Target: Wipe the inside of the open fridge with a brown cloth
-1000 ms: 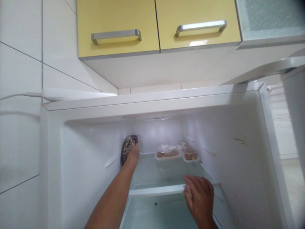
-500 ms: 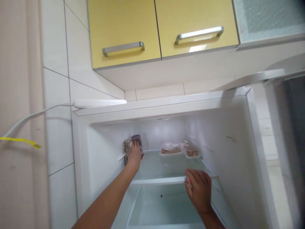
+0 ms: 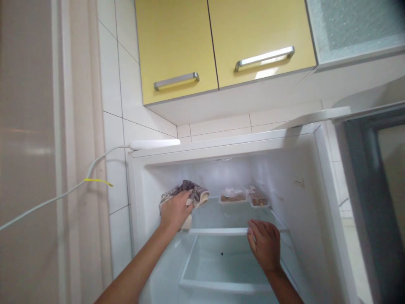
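Note:
My left hand is closed on a crumpled brown-and-cream patterned cloth, which lies against the left inner wall of the refrigerator and hangs over the shelf's left side. My right hand has its fingers curled at the front edge of the glass shelf, right of the middle; the thumb side faces left. Farther back on the same shelf stand two clear plastic food boxes with brown contents, one box near the middle and another box by the right wall.
The refrigerator door stands open on the right. Below the upper shelf lies a lower glass shelf. Yellow wall cabinets hang above. A white cable with a yellow tag runs along the left to a white strip on top.
My left hand has drawn the cloth forward from the back of the left wall towards the shelf's front. My right hand stays at the shelf edge. The view has shifted left.

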`<move>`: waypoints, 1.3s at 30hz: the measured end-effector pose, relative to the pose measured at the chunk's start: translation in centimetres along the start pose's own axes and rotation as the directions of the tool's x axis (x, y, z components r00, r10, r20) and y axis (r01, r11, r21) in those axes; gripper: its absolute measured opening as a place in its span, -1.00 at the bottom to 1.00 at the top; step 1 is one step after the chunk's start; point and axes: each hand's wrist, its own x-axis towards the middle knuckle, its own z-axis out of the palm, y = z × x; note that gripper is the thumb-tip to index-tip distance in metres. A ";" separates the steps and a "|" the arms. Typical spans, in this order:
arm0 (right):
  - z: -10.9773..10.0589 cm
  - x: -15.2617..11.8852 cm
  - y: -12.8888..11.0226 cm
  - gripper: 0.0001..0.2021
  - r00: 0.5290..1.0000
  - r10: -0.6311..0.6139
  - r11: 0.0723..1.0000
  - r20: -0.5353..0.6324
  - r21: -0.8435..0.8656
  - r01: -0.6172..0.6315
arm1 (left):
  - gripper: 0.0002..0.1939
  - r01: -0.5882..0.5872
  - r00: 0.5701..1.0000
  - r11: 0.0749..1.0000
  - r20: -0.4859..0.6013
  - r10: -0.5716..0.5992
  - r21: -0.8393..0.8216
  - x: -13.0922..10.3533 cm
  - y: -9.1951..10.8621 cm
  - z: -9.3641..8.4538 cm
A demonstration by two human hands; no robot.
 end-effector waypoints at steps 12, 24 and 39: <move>0.0 0.3 -0.5 -0.80 0.999 0.004 1.000 -0.034 -0.020 -0.005 | -0.35 -0.238 0.896 0.055 -0.241 -0.372 -0.970 5.0 5.7 -4.3; 0.2 0.1 -0.4 -0.77 0.999 0.033 0.999 -0.040 -0.018 -0.034 | -0.15 -0.151 0.922 -0.108 -0.100 -0.375 -0.983 15.8 4.7 0.5; 0.4 -0.1 -0.3 -0.77 0.997 0.009 1.000 -0.073 0.006 -0.009 | -0.38 -0.184 0.892 -0.662 0.160 -0.424 -0.726 19.6 3.4 6.9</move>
